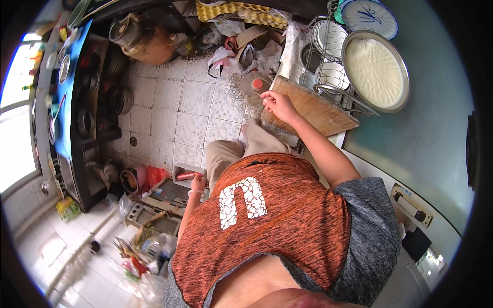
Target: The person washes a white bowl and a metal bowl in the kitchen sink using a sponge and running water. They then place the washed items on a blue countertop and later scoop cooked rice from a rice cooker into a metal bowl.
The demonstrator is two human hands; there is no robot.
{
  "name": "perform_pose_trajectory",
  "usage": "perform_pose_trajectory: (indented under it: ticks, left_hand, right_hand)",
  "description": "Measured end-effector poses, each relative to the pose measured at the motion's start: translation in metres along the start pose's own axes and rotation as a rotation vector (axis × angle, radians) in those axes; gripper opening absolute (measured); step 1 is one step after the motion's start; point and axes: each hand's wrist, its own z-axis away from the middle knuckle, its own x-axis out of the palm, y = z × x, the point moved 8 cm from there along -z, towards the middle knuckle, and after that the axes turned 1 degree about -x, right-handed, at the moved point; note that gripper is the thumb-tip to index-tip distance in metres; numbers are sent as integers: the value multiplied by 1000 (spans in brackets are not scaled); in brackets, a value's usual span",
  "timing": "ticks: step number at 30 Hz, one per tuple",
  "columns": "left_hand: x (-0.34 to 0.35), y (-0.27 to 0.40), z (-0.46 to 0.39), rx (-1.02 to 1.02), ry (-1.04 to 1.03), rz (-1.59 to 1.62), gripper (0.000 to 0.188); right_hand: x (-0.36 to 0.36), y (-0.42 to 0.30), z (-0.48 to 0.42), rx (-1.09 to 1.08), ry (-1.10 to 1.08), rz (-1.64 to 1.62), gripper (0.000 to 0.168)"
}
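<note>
My right hand (280,106) hovers over the edge of a wooden board (314,106), fingers loosely bent and apart, with nothing visible in it. Just beyond its fingertips stands a clear plastic jug with a red cap (257,84). Low on the other side, my left hand (197,184) wears a pale bracelet at the wrist. It is beside a red cylindrical item (186,176) in a light grey box (178,168); whether the fingers grip that item cannot be told. To the right, a metal basin (407,82) holds a pale, wrinkled dough or batter.
A wire dish rack (326,86) with bowls adjoins the basin, beside a patterned plate (369,18). Plastic bags (231,61) and a rusty gas cylinder (154,46) stand on the tiled floor (192,111). Pots fill a shelf under a blue counter (68,119).
</note>
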Motion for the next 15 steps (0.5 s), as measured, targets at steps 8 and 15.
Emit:
perform_pose_trajectory:
  ticks: [8, 15]
  left_hand:
    - [-67, 51, -126, 96, -190, -218, 27]
    - [-177, 116, -287, -86, -414, -169, 31]
  right_hand:
    - [-31, 25, -52, 157, 453, -537, 19]
    - [-106, 35, -83, 169, 996, -593, 20]
